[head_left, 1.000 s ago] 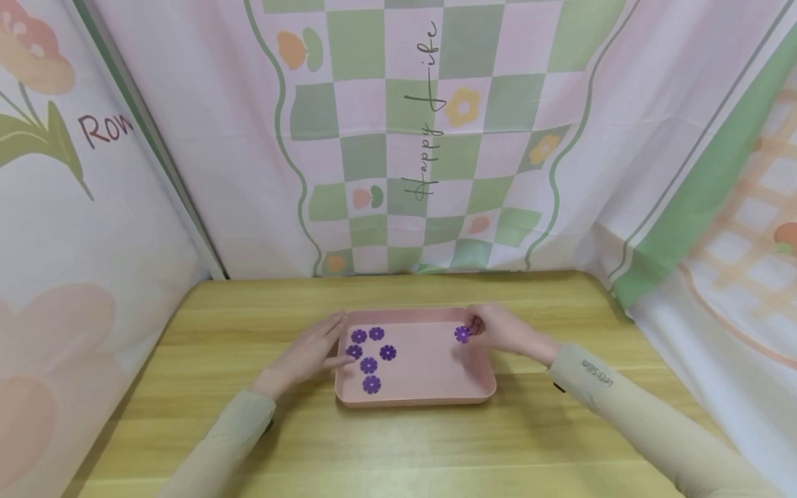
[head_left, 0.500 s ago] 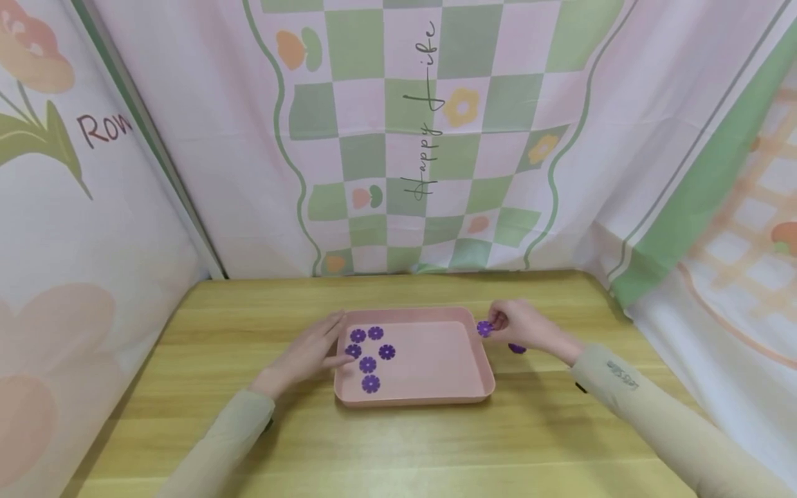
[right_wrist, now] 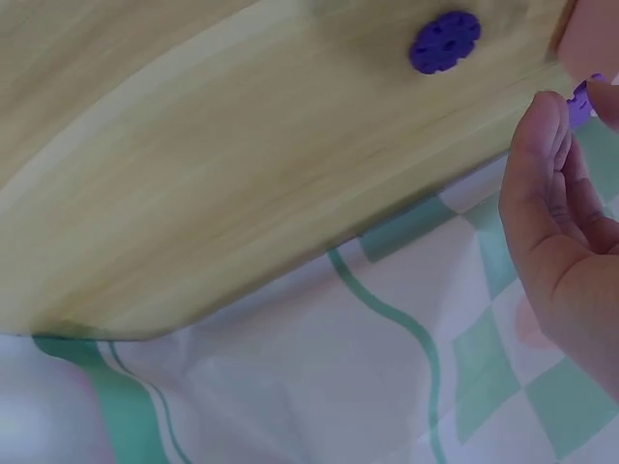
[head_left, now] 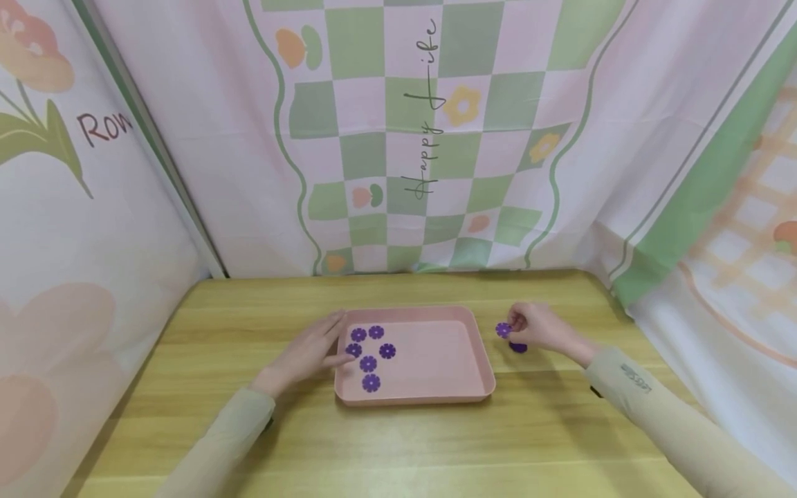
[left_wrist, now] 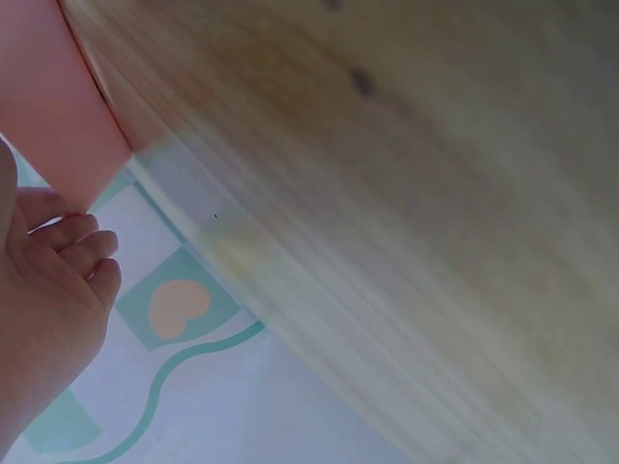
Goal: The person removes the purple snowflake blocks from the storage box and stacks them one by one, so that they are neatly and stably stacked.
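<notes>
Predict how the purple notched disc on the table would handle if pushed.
The purple notched disc is probably light, being small beside the right hand. Its outline looks unbent, so it seems stiff. Lying flat on the table, it would likely slide, not roll.

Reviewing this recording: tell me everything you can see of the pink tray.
The pink tray is a shallow rectangle with rounded corners and low raised walls, smooth and plain in colour; it looks like plastic. It lies flat, open side up, on the wood-grain table. Inside, toward its left end, lie six purple flower-shaped discs, one partly covered by a thumb. The left hand touches its left side, fingers near the far corner, thumb reaching over the rim.
</notes>
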Demonstrator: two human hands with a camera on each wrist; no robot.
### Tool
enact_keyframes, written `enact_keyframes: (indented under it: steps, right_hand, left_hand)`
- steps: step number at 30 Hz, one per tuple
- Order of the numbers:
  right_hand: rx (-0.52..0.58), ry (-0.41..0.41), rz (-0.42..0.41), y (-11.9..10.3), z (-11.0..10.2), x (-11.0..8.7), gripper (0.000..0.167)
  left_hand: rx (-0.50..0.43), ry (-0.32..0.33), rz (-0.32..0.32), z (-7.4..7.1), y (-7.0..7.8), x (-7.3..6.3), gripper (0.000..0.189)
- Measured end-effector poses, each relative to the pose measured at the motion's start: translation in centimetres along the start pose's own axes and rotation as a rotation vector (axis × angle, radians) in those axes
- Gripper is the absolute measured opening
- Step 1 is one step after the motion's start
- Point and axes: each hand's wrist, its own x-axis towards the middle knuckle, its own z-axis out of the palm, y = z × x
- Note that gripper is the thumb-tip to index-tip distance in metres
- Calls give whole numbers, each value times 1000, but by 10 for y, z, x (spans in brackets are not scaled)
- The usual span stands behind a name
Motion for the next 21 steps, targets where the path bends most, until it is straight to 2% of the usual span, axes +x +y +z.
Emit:
enact_keyframes:
  steps: [6,21]
  right_hand:
    - [-5,-14,42,10,3,-5,18]
    - [-9,-17,73,28,8,-15,17]
  left_hand:
    - [9,5,8,-1,1,0,88]
    - [6,6,3,1,-1,0,89]
